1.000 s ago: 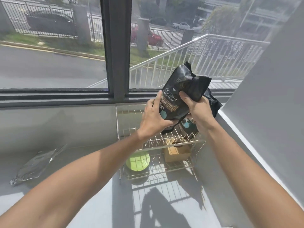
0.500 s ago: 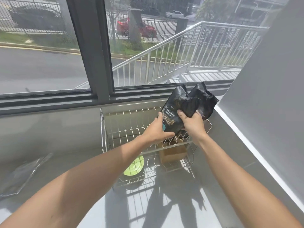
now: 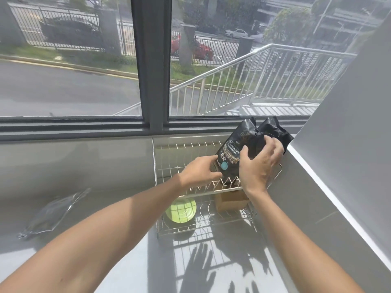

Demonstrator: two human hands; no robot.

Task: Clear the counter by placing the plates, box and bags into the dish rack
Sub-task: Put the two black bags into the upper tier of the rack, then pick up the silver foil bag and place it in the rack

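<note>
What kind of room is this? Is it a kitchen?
Probably a kitchen corner by a window. A two-tier wire dish rack stands on a grey counter, holding a green plate and a cardboard box. No sink or stove shows, so it is not certain.

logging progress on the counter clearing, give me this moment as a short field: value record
left hand: touching lower edge of the front black bag
right hand: fingers spread, resting on the two black bags
second black bag: behind the first, against the wall
bags' place: upright on upper tier of the dish rack
green plate: lower tier, left
cardboard box: lower tier, right
clear plastic bag: on the counter, left of rack
</note>
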